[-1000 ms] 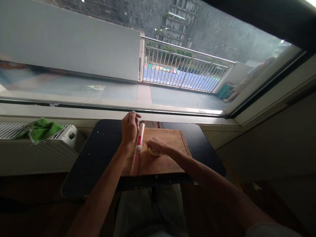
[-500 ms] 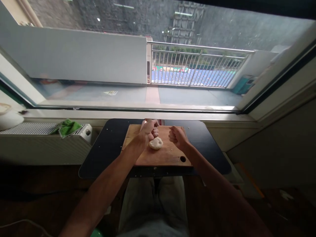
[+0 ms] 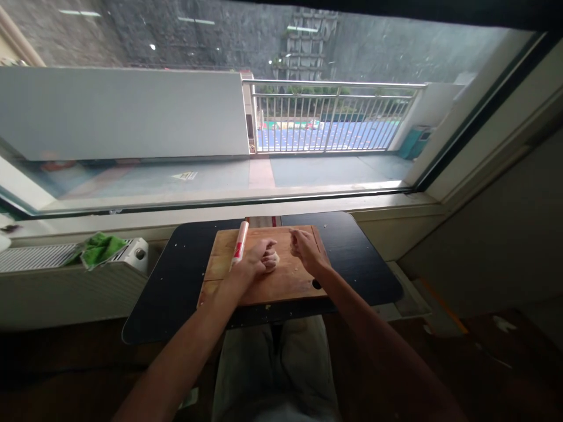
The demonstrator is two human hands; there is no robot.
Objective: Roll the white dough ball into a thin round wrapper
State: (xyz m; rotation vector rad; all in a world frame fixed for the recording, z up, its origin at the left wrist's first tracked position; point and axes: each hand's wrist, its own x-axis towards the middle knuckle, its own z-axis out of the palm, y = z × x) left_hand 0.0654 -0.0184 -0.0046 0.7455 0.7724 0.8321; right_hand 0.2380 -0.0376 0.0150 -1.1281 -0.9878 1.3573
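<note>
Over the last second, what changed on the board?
The left hand left the rolling pin, which now lies along the board's left side, and closed over the dough lump. The right hand came off the dough and hovers loosely curled beside it. The cutting board, black table and green cloth stayed put.

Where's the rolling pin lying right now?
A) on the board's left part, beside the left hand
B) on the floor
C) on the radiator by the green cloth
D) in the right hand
A: the rolling pin lies on the left part of the wooden board, just left of the left hand, which rests over the dough.
</note>
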